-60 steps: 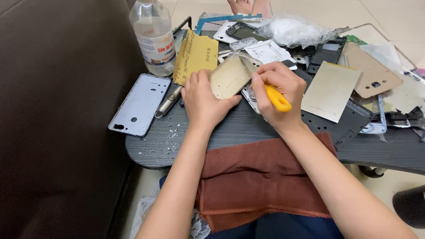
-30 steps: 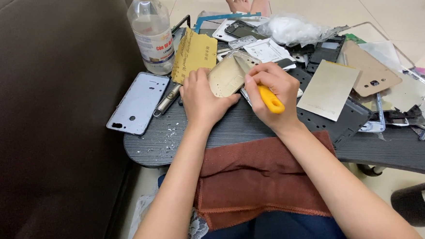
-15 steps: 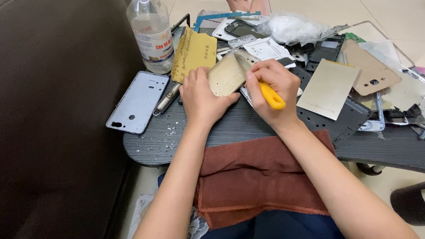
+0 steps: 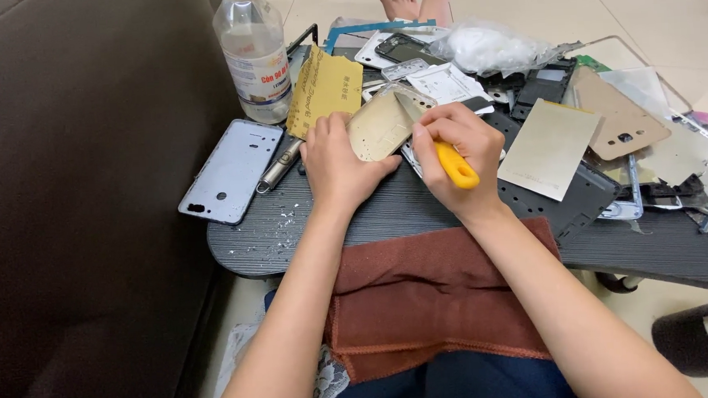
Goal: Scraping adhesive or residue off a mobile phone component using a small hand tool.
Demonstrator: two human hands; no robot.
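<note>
Gold back cover (image 4: 378,125), seemingly angled up-right, left hand (image 4: 338,163)

bottle (image 4: 254,51) – behind left hand (image 4: 338,166) | towel (image 4: 436,300) – before table (image 4: 387,221)
</note>
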